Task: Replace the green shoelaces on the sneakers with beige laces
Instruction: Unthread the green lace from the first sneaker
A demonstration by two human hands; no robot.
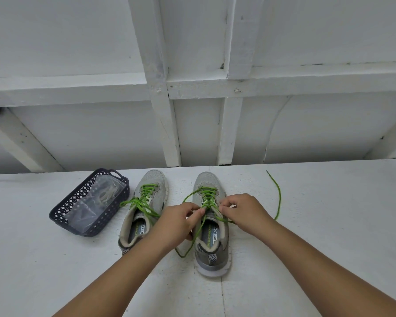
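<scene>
Right sneaker [212,225], heel near, toe far, on white table [318,236]: left hand [177,221] and right hand [242,210] each pinch its green lace [207,197] at the upper eyelets, likely to loosen it. Left sneaker [144,207] stands alongside, laced green. Basket [89,202] at far left holds bagged beige laces [106,194]; open room lies right.

Both forearms extend toward 12 o'clock. Left hand [177,221] and right hand [242,211] sit close together, fingers curled, thumb and forefinger pinching.
</scene>
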